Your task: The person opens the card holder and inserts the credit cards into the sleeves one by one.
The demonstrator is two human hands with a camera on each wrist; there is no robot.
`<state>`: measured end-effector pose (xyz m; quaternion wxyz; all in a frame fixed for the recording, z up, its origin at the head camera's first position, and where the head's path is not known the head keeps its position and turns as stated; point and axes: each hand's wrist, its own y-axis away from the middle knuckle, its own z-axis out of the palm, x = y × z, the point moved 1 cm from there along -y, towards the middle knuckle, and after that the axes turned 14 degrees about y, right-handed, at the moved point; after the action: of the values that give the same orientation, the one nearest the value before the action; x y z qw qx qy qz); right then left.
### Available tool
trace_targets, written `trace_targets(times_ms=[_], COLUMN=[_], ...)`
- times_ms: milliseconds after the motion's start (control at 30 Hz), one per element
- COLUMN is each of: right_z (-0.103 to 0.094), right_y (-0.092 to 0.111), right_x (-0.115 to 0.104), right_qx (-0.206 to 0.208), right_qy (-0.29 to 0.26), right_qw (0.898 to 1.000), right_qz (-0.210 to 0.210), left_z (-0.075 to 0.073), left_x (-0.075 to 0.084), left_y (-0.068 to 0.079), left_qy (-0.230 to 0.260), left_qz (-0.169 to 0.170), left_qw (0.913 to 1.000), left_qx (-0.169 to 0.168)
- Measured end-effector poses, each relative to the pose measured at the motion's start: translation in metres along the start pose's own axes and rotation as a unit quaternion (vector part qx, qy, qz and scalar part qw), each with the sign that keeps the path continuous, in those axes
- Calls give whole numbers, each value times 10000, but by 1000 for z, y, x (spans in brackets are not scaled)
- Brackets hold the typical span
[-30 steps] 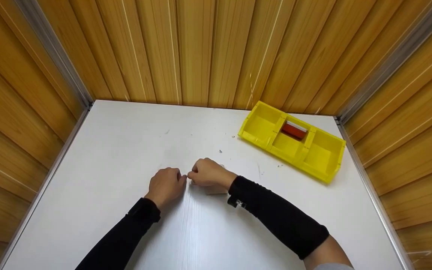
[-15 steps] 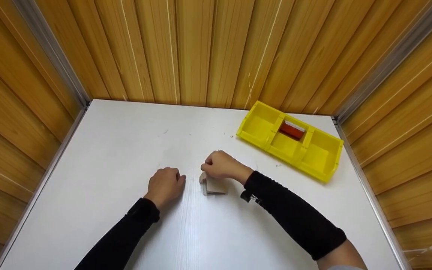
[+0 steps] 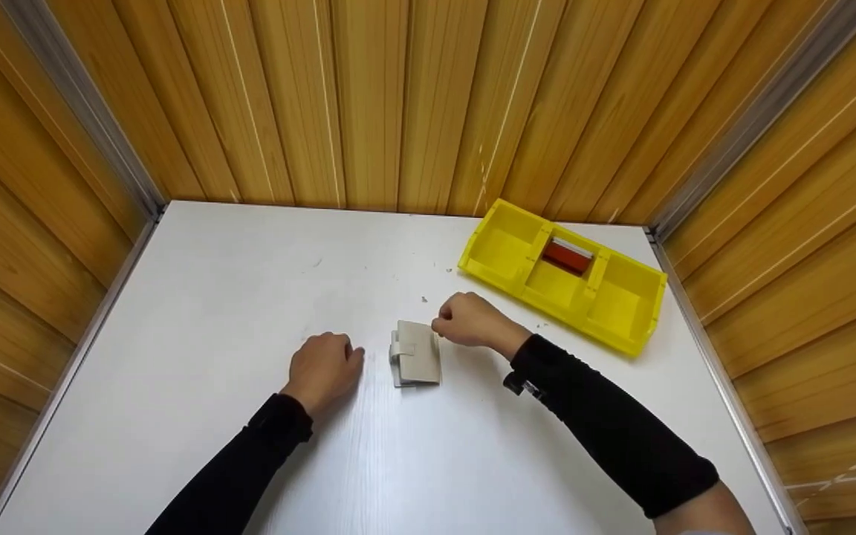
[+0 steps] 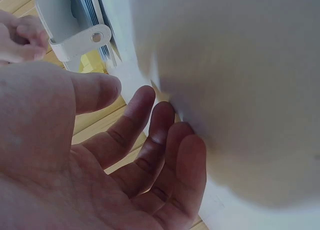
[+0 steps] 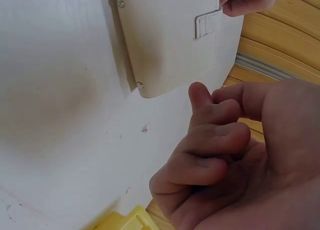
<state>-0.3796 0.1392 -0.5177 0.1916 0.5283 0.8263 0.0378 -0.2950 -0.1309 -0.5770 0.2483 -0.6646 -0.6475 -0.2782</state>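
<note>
A small beige card holder (image 3: 420,360) lies on the white table between my hands. Its strap (image 4: 82,40) with a metal snap sticks out past the page edges on the left side, and thin bluish sleeves (image 4: 91,10) show inside. Beside the holder's far right corner is my right hand (image 3: 472,321), fingers curled and thumb close to the index finger, with nothing seen between them. My left hand (image 3: 322,368) rests on the table left of the holder; its fingers (image 4: 162,122) are loosely bent and hold nothing.
A yellow three-part bin (image 3: 562,275) stands at the back right, with a red and white item (image 3: 568,256) in its middle compartment. Wood-patterned walls (image 3: 368,104) enclose the table at the back and both sides. Small dark specks mark the tabletop.
My right hand has moved right and away from the strap side, across the card holder to its far right corner, uncovering the holder. My left hand has stayed in place.
</note>
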Motion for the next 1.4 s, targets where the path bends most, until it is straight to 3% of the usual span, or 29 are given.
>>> trace_targets(times_ms=[433, 633, 1000, 1400], right_z=[19, 26, 36, 46], right_y=[0, -4, -6, -7], right_x=[0, -7, -20, -32], right_qx=[-480, -506, -117, 145], right_qy=[239, 267, 178, 0], right_qw=[9978, 9965, 9954, 9936], right_qz=[378, 607, 938, 1117], left_z=[2, 2, 1, 2], left_x=[-4, -3, -3, -3], left_y=[-1, 0, 1, 0], left_qy=[60, 55, 24, 47], left_qz=[-87, -81, 196, 43], left_qw=[9999, 10000, 9997, 9999], left_qx=[-18, -6, 161, 138])
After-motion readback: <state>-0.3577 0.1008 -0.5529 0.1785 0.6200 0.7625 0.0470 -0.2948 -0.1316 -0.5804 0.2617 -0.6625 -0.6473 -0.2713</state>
